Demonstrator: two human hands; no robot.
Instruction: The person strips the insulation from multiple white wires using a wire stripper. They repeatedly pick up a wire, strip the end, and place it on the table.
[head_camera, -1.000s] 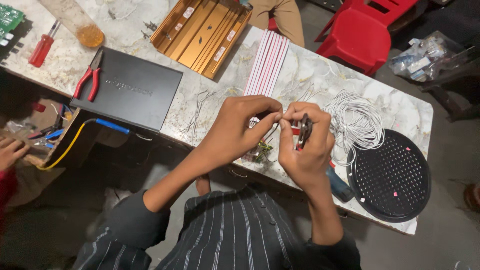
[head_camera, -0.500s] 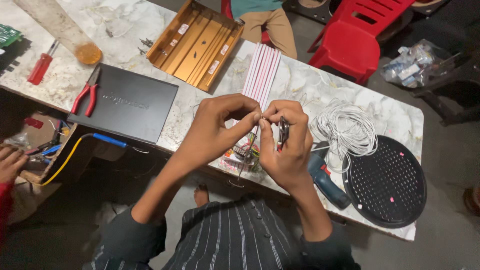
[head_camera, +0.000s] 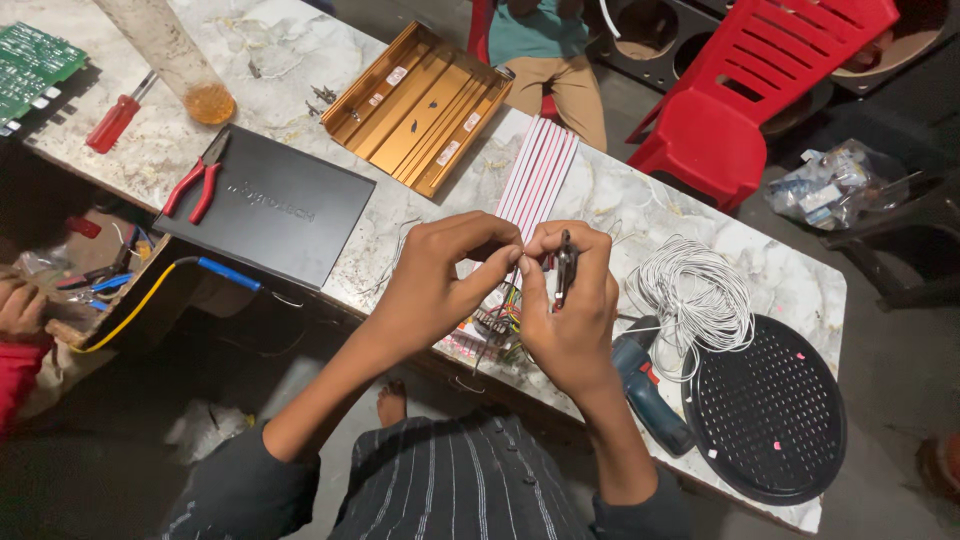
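The marble table (head_camera: 300, 60) is stretching across the view, carrying a black flat box (head_camera: 270, 215) and a round black perforated grille (head_camera: 765, 410) beside a coil of white wire (head_camera: 695, 295). Above the near edge, the left hand (head_camera: 440, 280) is pinching a thin wire end (head_camera: 519, 262) between thumb and forefinger, and the right hand (head_camera: 570, 310), touching it, is gripping a small dark tool (head_camera: 565, 270) upright, fingers curled tight around it.

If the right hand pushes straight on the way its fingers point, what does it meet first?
Probably the left hand: the right hand points toward it, fingertips almost touching over the striped ribbon cable. Depth is unclear.
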